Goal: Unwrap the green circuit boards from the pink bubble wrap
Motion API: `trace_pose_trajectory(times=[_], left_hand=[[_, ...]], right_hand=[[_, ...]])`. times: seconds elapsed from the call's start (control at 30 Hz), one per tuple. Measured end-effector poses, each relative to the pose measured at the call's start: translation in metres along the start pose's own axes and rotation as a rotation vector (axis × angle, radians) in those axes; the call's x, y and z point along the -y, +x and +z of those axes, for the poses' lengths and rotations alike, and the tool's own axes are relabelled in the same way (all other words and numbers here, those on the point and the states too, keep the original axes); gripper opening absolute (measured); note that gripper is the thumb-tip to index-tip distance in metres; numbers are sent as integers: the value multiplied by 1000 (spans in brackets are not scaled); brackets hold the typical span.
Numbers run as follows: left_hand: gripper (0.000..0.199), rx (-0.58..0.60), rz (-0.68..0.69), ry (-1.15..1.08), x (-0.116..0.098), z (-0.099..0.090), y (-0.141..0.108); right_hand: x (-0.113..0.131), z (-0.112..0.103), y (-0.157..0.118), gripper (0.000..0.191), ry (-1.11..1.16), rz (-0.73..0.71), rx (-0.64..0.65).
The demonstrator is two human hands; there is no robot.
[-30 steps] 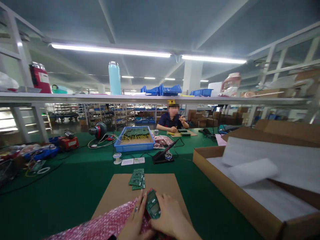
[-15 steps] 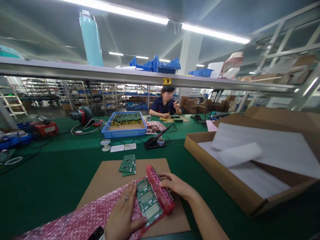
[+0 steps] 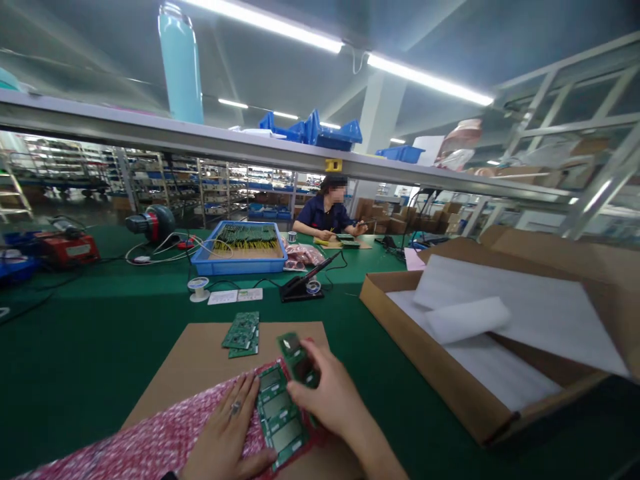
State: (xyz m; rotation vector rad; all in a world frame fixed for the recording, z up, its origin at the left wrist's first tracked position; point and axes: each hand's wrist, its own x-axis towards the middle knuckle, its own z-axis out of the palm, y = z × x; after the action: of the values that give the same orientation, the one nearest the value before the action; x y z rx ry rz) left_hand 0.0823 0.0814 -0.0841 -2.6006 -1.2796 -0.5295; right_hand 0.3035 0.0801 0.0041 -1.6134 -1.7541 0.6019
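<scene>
A green circuit board [image 3: 284, 417] with three pale rectangles lies on pink bubble wrap [image 3: 125, 437], over a cardboard sheet [image 3: 185, 357]. My left hand [image 3: 227, 427], wearing a ring, rests flat on the wrap at the board's left edge, fingers stretched out. My right hand [image 3: 325, 393] grips a second green board [image 3: 295, 353], tilted up at the first board's right side; the hand hides its lower part. Two more boards [image 3: 243, 331] lie overlapped at the back of the cardboard sheet.
A blue tray [image 3: 240, 265] of boards stands behind, with a solder spool [image 3: 199, 289] and a soldering iron stand [image 3: 300, 288] nearby. At right is an open carton [image 3: 425, 360] with white foam. A person [image 3: 327, 210] sits across the table. A shelf [image 3: 240, 143] spans above.
My right hand has turned over the top, and the board in its grip now shows where the rolled pink wrap stood. The view has shifted slightly. The person's raised hand across the table has come down.
</scene>
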Motion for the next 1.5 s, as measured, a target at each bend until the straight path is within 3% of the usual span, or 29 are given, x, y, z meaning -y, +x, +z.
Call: trace_pose_trajectory(times=[0.1, 0.23, 0.33, 0.5, 0.63, 0.77, 0.97, 1.13, 1.27, 1.37, 1.43, 1.5], left_hand=[[103, -73, 31, 63, 5, 6, -1], [103, -117, 34, 89, 11, 11, -6], [107, -66, 9, 32, 12, 14, -8], [119, 4, -80, -60, 6, 13, -8], [120, 41, -147, -169, -6, -1, -4], [119, 181, -229, -286, -14, -20, 2], [125, 324, -301, -307, -18, -36, 6], [119, 347, -294, -351, -17, -35, 6], [117, 281, -290, -374, -16, -27, 4], [121, 265, -305, -365, -15, -25, 3], [123, 271, -321, -351, -15, -27, 3], [125, 300, -335, -328, -16, -30, 4]], right_hand=[[8, 20, -3, 67, -200, -1, 103], [7, 16, 0, 59, -340, 56, 20], [15, 15, -5, 63, -408, 82, 28], [32, 40, -16, 79, -495, 51, 187], [36, 54, -16, 87, -589, 36, 250], [38, 50, -10, 84, -583, 37, 239], [10, 14, 8, 36, -275, 50, 313], [-11, -6, 24, 35, -66, 108, 358], [0, -18, 45, 51, 289, 301, 407], [8, -31, 69, 48, 373, 343, 427], [9, -36, 87, 40, 352, 355, 375], [9, -35, 105, 31, 331, 334, 240]])
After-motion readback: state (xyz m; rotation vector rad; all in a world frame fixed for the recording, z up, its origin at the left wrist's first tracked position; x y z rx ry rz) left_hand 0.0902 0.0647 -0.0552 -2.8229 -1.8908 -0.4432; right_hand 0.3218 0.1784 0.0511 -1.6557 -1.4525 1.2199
